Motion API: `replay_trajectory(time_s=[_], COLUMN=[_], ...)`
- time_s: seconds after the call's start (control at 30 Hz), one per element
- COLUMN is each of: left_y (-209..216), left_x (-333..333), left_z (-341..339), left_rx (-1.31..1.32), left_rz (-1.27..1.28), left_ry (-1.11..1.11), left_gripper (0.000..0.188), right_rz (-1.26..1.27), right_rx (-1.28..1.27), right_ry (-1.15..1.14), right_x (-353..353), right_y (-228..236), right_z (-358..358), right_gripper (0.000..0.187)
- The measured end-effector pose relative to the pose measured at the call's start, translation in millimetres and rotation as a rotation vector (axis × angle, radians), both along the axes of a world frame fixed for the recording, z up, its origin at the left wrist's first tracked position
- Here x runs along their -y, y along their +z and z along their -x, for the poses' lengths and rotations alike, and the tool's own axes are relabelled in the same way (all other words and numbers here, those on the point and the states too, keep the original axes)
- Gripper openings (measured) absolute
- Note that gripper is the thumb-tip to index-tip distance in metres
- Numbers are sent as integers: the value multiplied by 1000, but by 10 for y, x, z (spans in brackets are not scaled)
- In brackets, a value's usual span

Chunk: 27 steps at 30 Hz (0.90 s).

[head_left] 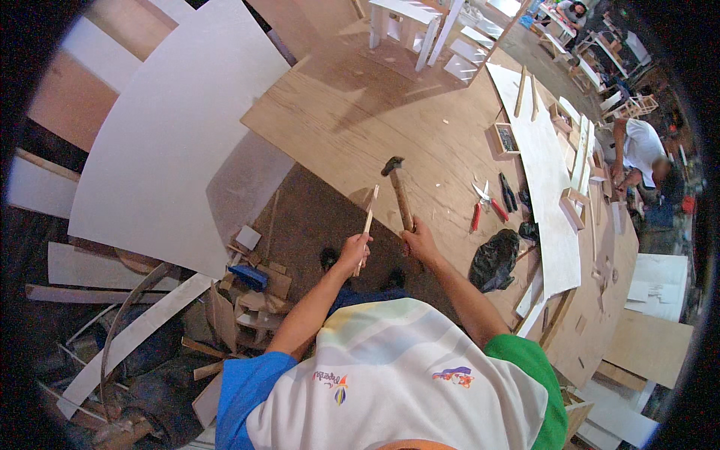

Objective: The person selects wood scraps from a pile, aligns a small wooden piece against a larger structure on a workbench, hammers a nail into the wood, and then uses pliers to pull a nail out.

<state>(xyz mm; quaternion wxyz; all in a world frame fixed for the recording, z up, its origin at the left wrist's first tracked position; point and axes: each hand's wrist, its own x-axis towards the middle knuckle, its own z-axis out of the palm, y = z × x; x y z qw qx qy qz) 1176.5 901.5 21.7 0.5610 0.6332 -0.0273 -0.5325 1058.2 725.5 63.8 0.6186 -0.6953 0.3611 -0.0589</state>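
Note:
My left hand [355, 250] is closed round a thin strip of wood [369, 212], which stands up and leans a little right beyond the table's edge. In my right hand [421, 241] is a hammer; its wooden handle [401, 199] points away from me and its dark head [391, 166] is at the far end, over the plywood table [322, 112]. The strip and the hammer are apart. On the table to the right lie red-handled snips [486, 202] and dark-handled pliers [508, 193].
A black plastic bag [495, 259] lies near the right forearm. Beyond the pliers are a small wooden box of dark bits [506, 139] and a long white board [551, 202]. A large white panel [165, 142] and wood scraps [262, 300] fill the left. A person [643, 154] works at far right.

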Motion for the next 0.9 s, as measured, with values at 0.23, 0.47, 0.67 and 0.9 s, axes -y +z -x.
replay_trajectory(time_s=[0.23,0.47,0.67,0.9], left_y=[-23,-8,144,135], left_x=[5,-17,4,12], left_z=[-6,-20,-43,-20], left_rx=[6,38,-18,-16], left_rz=[13,-18,-63,-17], left_ry=[-29,3,-13,0], left_gripper=[38,36,36,35], right_rz=[289,164,57,238], right_rx=[-48,-14,-205,-72], right_ry=[76,-13,65,141], right_x=[-53,-81,12,51], right_y=[-351,163,-123,-251], right_z=[44,-63,-73,-25], right_gripper=[20,20,34,21])
